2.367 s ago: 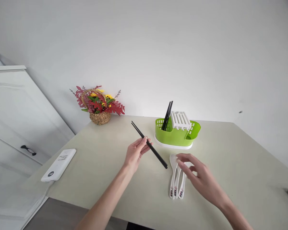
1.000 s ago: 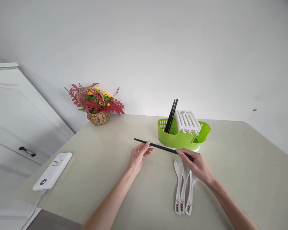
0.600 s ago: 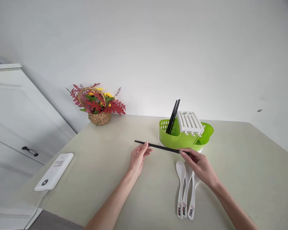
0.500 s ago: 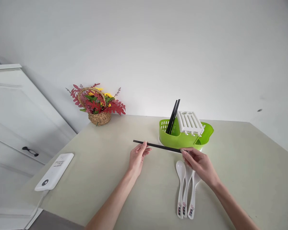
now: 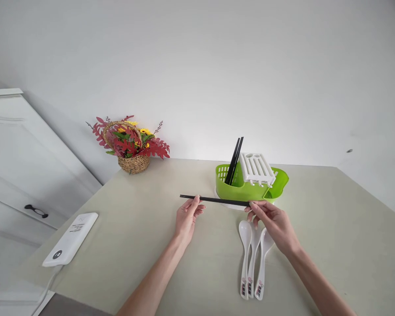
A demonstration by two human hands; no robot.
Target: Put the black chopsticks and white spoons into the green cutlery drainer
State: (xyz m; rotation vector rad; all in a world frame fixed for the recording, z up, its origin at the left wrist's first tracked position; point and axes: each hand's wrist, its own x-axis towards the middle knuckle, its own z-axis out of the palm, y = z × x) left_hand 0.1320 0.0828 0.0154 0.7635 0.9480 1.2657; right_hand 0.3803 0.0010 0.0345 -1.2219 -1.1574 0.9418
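Observation:
A pair of black chopsticks [image 5: 222, 200] is held nearly level between my hands, above the table. Near their thin ends, my left hand [image 5: 186, 217] pinches them between thumb and fingers. My right hand [image 5: 273, 221] grips the thick ends with thumb and fingertips. Below the right hand lie three white spoons [image 5: 244, 254] side by side, handles toward me; the bowls of two are partly covered by that hand. Just behind the chopsticks stands a green utensil holder [image 5: 240, 192] with a white slotted top. More black chopsticks [image 5: 234, 161] lean upright in its left compartment.
A wicker basket [image 5: 134, 164] of red and yellow flowers stands at the back left of the table [image 5: 134, 245]. At the left edge lies a white power bank [image 5: 70, 239] with a cable. A white cabinet [image 5: 29, 166] stands beyond that edge, and a wall behind.
My right hand, earlier free above the spoons, has taken hold of the chopsticks' thick ends. The pair has swung from a steep slant to almost level. My left hand has kept its pinch.

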